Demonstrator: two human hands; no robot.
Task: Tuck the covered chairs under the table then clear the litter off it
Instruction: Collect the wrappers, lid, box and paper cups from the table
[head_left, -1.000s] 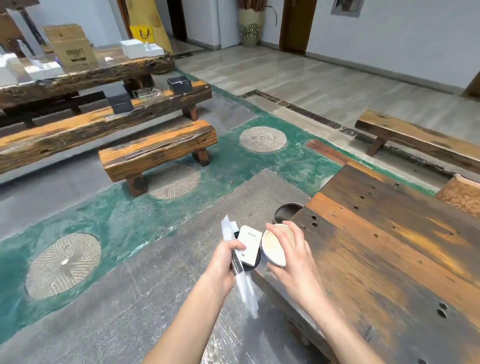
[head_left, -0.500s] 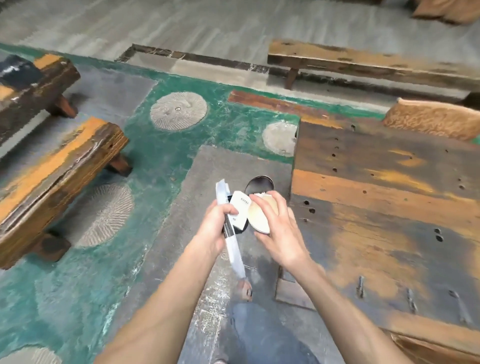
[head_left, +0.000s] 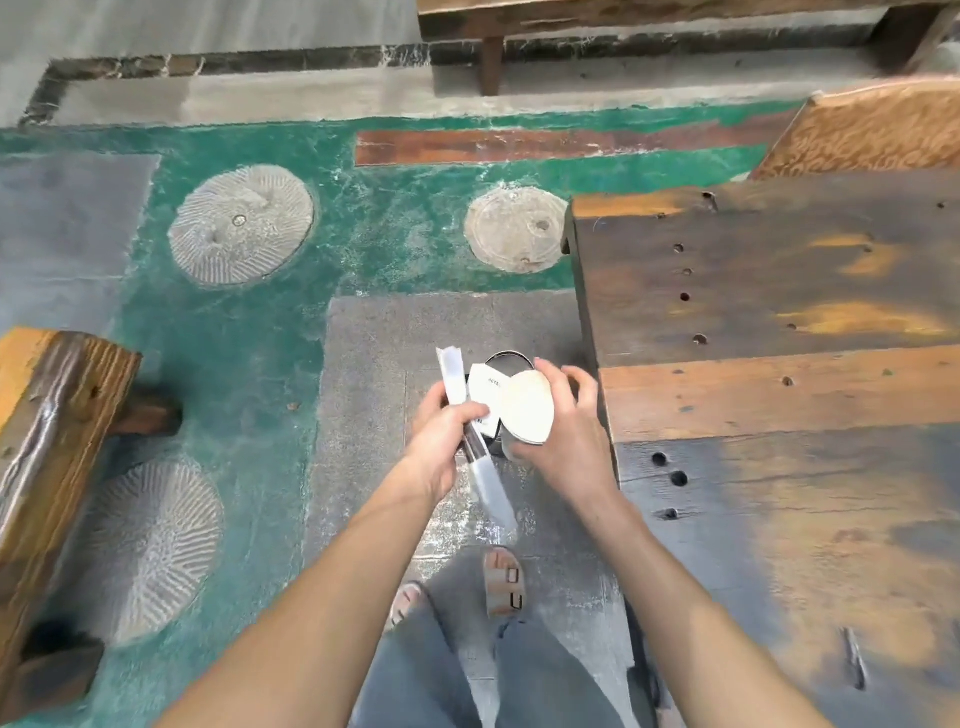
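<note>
The weathered, hole-pocked wooden table surface (head_left: 779, 395) fills the right side, its near-left edge running just beside the right hand (head_left: 558, 441). A heavy orange-and-brown timber bench (head_left: 47, 467) stands well apart at the left, another long wooden bench (head_left: 571, 15) is cut off by the top edge, and a brown patterned chair cover (head_left: 872, 130) shows at the table's far corner. Between bench and table lies open grey and green floor (head_left: 249, 364) set with round ribbed millstones (head_left: 241, 223). The left hand (head_left: 441, 441) has its grip closed around a long clear plastic wrapper with a dark strip (head_left: 475, 447) and a small white card box (head_left: 485, 400), whose print is too blurred to read. The right hand's grip clasps a round cream lid-like disc (head_left: 527, 408). Both hold the litter over a black round bin (head_left: 506, 364), mostly hidden behind it. Sandalled feet (head_left: 501, 582) and blue trouser legs (head_left: 519, 675) show below.
</note>
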